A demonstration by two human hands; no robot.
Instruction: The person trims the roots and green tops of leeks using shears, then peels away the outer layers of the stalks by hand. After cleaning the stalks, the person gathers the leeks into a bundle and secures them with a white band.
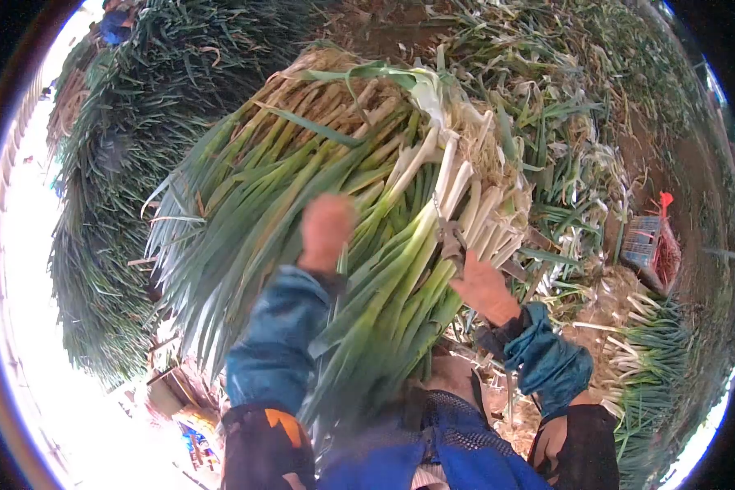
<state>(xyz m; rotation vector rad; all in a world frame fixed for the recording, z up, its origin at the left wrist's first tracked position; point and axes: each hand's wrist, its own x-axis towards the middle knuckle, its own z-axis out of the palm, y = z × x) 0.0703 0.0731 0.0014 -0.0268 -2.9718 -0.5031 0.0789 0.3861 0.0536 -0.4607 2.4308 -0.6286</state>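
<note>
A large pile of leeks (278, 175) lies before me, green leaves fanning towards me and to the left. The peeled white stalks (490, 220) of some leeks sit on its right side, roots outward. My left hand (328, 231) is over the leaves in the middle, smeared by motion, so its fingers cannot be made out. At the lower end of the white stalks is my right hand (487, 290), thumb and fingers apart, with no held thing visible. Just above its fingertips is a small grey-brown object (451, 239) whose kind I cannot make out.
A tall stack of leeks (122, 163) rises on the left. Stripped leaves (563, 106) litter the ground behind and to the right. More leeks (649, 351) lie in a row at the lower right, near a woven bag with red netting (652, 249).
</note>
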